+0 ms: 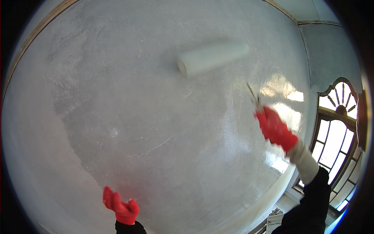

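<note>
My right hand [276,128], in a red glove with a pale cuff, is wrapped round the handle of a paint roller [213,57]. The roller's wide pale sleeve is smeared by motion and lies slantwise over the upper middle of a big grey wall surface [156,113]. Only a short stretch of its metal frame shows above the glove. Low on the left is my left hand [122,206], also red-gloved, fingers apart and curled a little, holding nothing. It is close in front of the wall; whether it touches cannot be told.
Wet, shiny patches [281,87] reflect light on the wall's right part; a duller, paler band [35,128] runs down its left. A dark-framed window [335,144] with an arched top stands at right. Wooden trim [39,27] edges the wall. Some items [274,218] lie at lower right.
</note>
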Available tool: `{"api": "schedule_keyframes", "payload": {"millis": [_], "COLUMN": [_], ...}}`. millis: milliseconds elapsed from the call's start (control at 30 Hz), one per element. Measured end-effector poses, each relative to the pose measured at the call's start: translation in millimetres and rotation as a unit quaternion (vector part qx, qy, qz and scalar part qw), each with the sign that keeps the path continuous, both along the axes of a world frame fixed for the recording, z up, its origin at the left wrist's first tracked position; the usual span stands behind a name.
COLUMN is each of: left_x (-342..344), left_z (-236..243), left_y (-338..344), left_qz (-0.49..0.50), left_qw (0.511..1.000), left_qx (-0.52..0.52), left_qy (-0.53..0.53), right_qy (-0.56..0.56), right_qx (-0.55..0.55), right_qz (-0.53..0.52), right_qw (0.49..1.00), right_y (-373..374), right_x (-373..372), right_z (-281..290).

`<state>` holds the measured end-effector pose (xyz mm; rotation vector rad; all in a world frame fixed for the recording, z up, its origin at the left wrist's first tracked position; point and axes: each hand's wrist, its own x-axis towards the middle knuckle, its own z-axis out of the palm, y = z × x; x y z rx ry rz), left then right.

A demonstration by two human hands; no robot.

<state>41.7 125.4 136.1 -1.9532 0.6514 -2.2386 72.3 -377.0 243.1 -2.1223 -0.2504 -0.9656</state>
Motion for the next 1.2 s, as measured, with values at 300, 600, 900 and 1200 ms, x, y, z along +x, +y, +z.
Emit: {"api": "schedule_keyframes", "payload": {"millis": [300, 600, 900, 1200], "left_x": [10.0, 68.5, 59.4, 85.2], "left_z": [105.4, 110.6, 167.4, 119.6], "left_y": [-270.9, -382.6, -409.9, -408.7], "left_qz": [-0.505, -0.609, -0.758, -0.747], "left_qw": [0.742, 0.363, 0.257, 0.274], "left_qx": [-0.062, -0.198, -0.297, -0.273], "left_qy": [0.437, 0.676, 0.521, 0.541], "right_qy": [0.07, 0.119, -0.007, -0.165], "right_qx": [0.121, 0.116, 0.178, 0.067], "right_qz": [0.03, 0.068, 0.135, 0.069], "right_qw": [0.99, 0.984, 0.975, 0.982], "right_y": [41.8, 19.8, 22.7, 37.9], "right_x": [-21.0, -44.1, -63.7, -42.5], "right_z": [63.9, -37.8, -37.3, -66.3]}}
